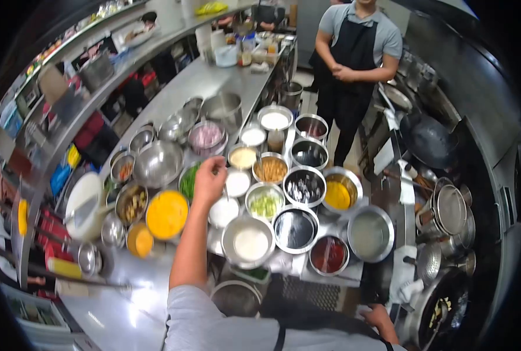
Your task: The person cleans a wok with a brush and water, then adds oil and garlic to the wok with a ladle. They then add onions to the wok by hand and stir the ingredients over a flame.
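Observation:
My left hand (210,180) is stretched over the ingredient bowls with its fingers curled into a pinch. Whatever lies between the fingertips is too small to make out. It hovers beside a bowl of chopped greens (189,182) and a bowl of white powder (237,183). Closer to me are another white-filled bowl (223,212) and a bowl of pale green pieces (264,206). Low at the right, my right hand (380,319) is closed near a greyish cloth-like thing (364,310), its grip partly hidden. Beside it sits a wok (444,301) holding yellowish pieces and a ladle (442,316).
Bowls of orange liquid (167,214), dark sauce (296,229) and red sauce (329,255) crowd the counter. A large bowl of cloudy liquid (370,234) stands near the stove. Strainers (449,209) and a second wok (429,140) line the right side. A person in an apron (354,52) stands ahead.

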A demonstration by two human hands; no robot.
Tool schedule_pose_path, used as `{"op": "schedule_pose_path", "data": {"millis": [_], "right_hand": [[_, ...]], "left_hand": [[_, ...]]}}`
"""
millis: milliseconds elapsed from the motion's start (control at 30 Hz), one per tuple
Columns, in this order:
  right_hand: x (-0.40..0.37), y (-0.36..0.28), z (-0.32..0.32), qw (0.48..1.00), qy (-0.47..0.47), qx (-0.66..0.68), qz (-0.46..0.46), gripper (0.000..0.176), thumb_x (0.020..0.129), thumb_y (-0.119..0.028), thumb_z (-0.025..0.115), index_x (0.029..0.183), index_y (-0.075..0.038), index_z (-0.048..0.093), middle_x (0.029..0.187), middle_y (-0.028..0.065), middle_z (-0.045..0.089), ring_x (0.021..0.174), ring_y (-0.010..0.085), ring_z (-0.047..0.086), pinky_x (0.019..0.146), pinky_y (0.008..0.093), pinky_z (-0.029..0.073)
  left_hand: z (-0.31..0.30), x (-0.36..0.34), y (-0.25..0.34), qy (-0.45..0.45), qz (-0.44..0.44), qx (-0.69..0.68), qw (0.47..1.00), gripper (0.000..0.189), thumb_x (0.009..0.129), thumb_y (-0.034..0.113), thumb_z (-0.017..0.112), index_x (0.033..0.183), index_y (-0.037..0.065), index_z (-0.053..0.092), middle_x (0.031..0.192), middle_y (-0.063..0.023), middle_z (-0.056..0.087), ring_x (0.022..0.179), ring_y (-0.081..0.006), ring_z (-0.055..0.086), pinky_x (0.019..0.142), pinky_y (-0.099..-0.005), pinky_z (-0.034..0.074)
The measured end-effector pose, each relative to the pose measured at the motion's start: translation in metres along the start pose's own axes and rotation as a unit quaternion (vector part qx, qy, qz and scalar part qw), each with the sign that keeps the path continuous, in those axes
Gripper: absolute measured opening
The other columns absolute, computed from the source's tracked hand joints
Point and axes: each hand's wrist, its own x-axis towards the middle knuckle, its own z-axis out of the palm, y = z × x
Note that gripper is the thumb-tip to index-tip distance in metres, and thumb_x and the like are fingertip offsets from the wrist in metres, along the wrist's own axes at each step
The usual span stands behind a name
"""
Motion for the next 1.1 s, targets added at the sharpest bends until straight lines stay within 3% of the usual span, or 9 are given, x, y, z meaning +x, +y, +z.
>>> {"op": "schedule_pose_path", "data": {"millis": [133, 200, 267, 300, 400, 667, 867, 1067, 1100], "right_hand": [[0.04, 0.069, 0.022, 0.987, 0.071, 0.125, 0.077, 0.052, 0.079, -0.022, 0.069, 0.121, 0.006, 0.054, 0.073, 0.0174, 0.067, 0.053, 0.0223, 0.064, 0.046, 0.0326, 0.05], [0.093, 0.212, 0.069, 0.992, 0.117, 0.018, 0.037, 0.052, 0.079, -0.022, 0.069, 0.119, 0.007, 0.055, 0.075, 0.0179, 0.067, 0.055, 0.0226, 0.065, 0.047, 0.0342, 0.051], [0.002, 0.109, 0.043, 0.964, 0.098, 0.046, 0.244, 0.048, 0.074, -0.03, 0.071, 0.106, 0.006, 0.063, 0.084, 0.014, 0.069, 0.081, 0.0254, 0.067, 0.068, 0.0383, 0.053], [-0.005, 0.133, 0.057, 0.957, 0.092, 0.068, 0.267, 0.047, 0.074, -0.029, 0.071, 0.105, 0.006, 0.063, 0.083, 0.014, 0.069, 0.08, 0.0251, 0.067, 0.067, 0.0381, 0.053], [-0.017, 0.18, 0.091, 0.957, 0.076, 0.139, 0.244, 0.045, 0.075, -0.027, 0.071, 0.104, 0.006, 0.063, 0.081, 0.0139, 0.068, 0.076, 0.0243, 0.066, 0.064, 0.0376, 0.052], [0.002, 0.206, 0.104, 0.953, 0.041, 0.212, 0.212, 0.039, 0.075, -0.022, 0.07, 0.102, 0.007, 0.063, 0.076, 0.0135, 0.067, 0.067, 0.0221, 0.064, 0.057, 0.0363, 0.05], [0.015, 0.205, 0.101, 0.948, 0.046, 0.237, 0.206, 0.035, 0.076, -0.018, 0.07, 0.1, 0.007, 0.063, 0.073, 0.0132, 0.066, 0.06, 0.0204, 0.062, 0.052, 0.0353, 0.049], [0.003, 0.23, 0.135, 0.944, 0.051, 0.256, 0.201, 0.031, 0.077, -0.014, 0.069, 0.098, 0.007, 0.063, 0.069, 0.013, 0.065, 0.054, 0.0187, 0.06, 0.047, 0.0344, 0.047], [0.004, 0.247, 0.146, 0.95, 0.048, 0.25, 0.182, 0.03, 0.077, -0.014, 0.069, 0.098, 0.007, 0.063, 0.069, 0.0129, 0.065, 0.052, 0.0184, 0.059, 0.046, 0.0342, 0.047]], "left_hand": [[0.018, 0.145, -0.107, 0.063, 0.076, 0.195, 0.976, 0.026, 0.071, 0.012, 0.058, 0.094, 0.004, 0.066, 0.1, -0.0191, 0.063, 0.098, -0.0345, 0.058, 0.087, -0.0435, 0.045], [0.021, 0.181, -0.146, -0.03, 0.04, 0.28, 0.959, 0.042, 0.069, 0.021, 0.064, 0.109, 0.008, 0.064, 0.111, -0.0201, 0.06, 0.109, -0.0341, 0.054, 0.093, -0.0424, 0.044], [0.025, 0.199, -0.175, -0.126, 0.007, 0.342, 0.931, 0.059, 0.067, 0.026, 0.07, 0.122, 0.007, 0.057, 0.119, -0.0207, 0.058, 0.115, -0.0341, 0.052, 0.098, -0.0385, 0.042], [0.03, 0.202, -0.185, -0.159, -0.047, 0.327, 0.93, 0.071, 0.066, 0.034, 0.072, 0.129, 0.008, 0.052, 0.128, -0.023, 0.052, 0.119, -0.0354, 0.049, 0.1, -0.0386, 0.04], [0.035, 0.198, -0.162, -0.165, -0.068, 0.394, 0.902, 0.069, 0.068, 0.033, 0.071, 0.131, 0.017, 0.048, 0.127, -0.0245, 0.048, 0.113, -0.0408, 0.052, 0.098, -0.0409, 0.042], [0.023, 0.219, -0.197, -0.096, -0.059, 0.39, 0.914, 0.04, 0.077, 0.016, 0.057, 0.117, 0.014, 0.058, 0.112, -0.0216, 0.058, 0.101, -0.0387, 0.058, 0.086, -0.0453, 0.047], [0.02, 0.227, -0.174, -0.259, -0.158, 0.366, 0.88, 0.053, 0.071, 0.025, 0.065, 0.123, 0.016, 0.056, 0.122, -0.0206, 0.054, 0.11, -0.0364, 0.054, 0.092, -0.0416, 0.045], [0.041, 0.2, -0.177, -0.103, -0.119, 0.387, 0.908, 0.058, 0.064, 0.027, 0.073, 0.118, 0.011, 0.059, 0.121, -0.023, 0.055, 0.11, -0.0357, 0.055, 0.092, -0.0408, 0.045], [0.036, 0.207, -0.182, -0.105, -0.092, 0.36, 0.922, 0.053, 0.061, 0.023, 0.074, 0.11, 0.007, 0.062, 0.105, -0.0194, 0.064, 0.099, -0.0334, 0.062, 0.085, -0.0409, 0.048]]}}
